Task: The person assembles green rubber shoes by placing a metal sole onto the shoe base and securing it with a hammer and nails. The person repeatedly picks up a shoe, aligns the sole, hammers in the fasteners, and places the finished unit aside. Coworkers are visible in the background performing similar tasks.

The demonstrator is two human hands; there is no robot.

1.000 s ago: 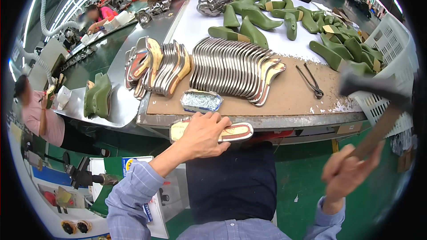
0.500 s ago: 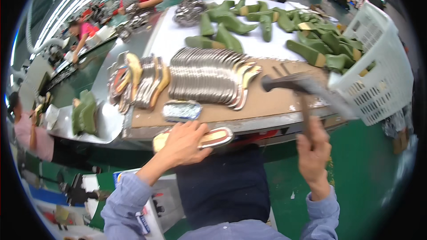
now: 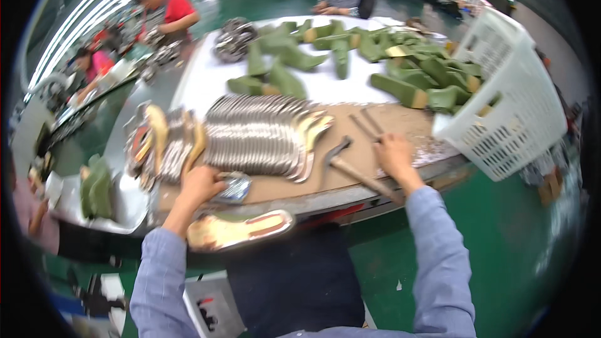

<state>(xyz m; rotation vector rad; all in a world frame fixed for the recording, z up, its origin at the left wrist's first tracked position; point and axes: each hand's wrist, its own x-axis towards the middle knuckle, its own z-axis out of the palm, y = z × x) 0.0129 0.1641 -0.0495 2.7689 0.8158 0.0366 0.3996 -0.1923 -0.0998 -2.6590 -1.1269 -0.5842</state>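
My left hand (image 3: pixel 201 186) lies by a small silver foil packet (image 3: pixel 235 188), its fingers bent in at the packet's left end; whatever they pinch is hidden. Farther right, my right hand (image 3: pixel 397 155) closes at the near ends of two thin dark metal bars (image 3: pixel 368 122), which look like parts of one tool. Between the hands a hammer (image 3: pixel 360 174) with a wooden handle rests on the brown board. In front of the table edge, below the packet, a shoe last with an insole on its sole (image 3: pixel 241 230) lies sole up, with neither hand on it.
Rows of shiny metallic curved insoles (image 3: pixel 253 138) stand behind the packet. Green shoe lasts (image 3: pixel 288 50) cover the white sheet (image 3: pixel 200 81) farther back. A white plastic basket (image 3: pixel 516 100) tilts at the right table edge. Co-workers (image 3: pixel 172 15) sit at the far side and left.
My right hand has put the hammer down on the board and moved to the metal bars. My left hand has left the last for the foil packet. The view has shifted.
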